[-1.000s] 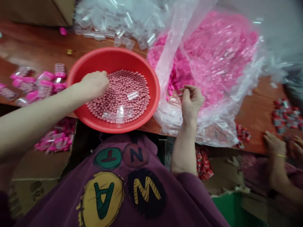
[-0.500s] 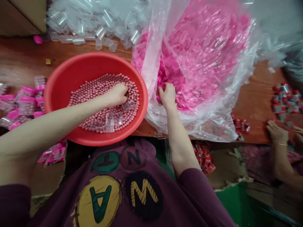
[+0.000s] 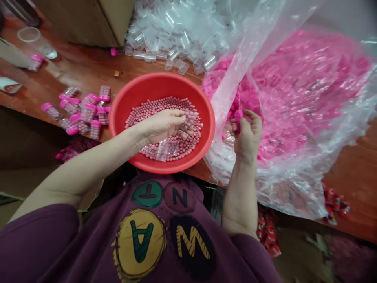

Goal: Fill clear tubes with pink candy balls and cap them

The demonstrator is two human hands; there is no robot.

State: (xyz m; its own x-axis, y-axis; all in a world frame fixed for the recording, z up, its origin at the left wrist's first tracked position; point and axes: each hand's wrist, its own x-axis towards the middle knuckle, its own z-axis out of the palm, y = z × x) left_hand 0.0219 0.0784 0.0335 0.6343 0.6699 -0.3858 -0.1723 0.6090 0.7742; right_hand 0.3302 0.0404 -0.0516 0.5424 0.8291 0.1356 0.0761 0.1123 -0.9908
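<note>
My left hand (image 3: 166, 125) is over the red basin (image 3: 161, 80), closed around a small clear jar (image 3: 188, 119) that has pink beads in it. Loose pink beads (image 3: 153, 106) cover the basin's bottom, and a few clear jars (image 3: 163, 149) lie on them near the front rim. To the right, my right hand (image 3: 249, 133) pinches a bright pink cap (image 3: 238, 115) between thumb and fingers, at the mouth of a clear plastic bag (image 3: 226, 92) heaped with pink caps (image 3: 309, 86).
Filled jars with pink caps (image 3: 88, 112) lie left of the basin. A heap of clear jars (image 3: 176, 35) spreads along the back beside a cardboard box (image 3: 88, 19). Red-wrapped pieces (image 3: 335, 200) lie at the right, and more red packets (image 3: 268, 232) sit below the wooden table's (image 3: 194, 171) edge.
My left hand has lifted out of the beads with a filled jar. My right hand has come up from the bag with a pink cap. The view has swung left.
</note>
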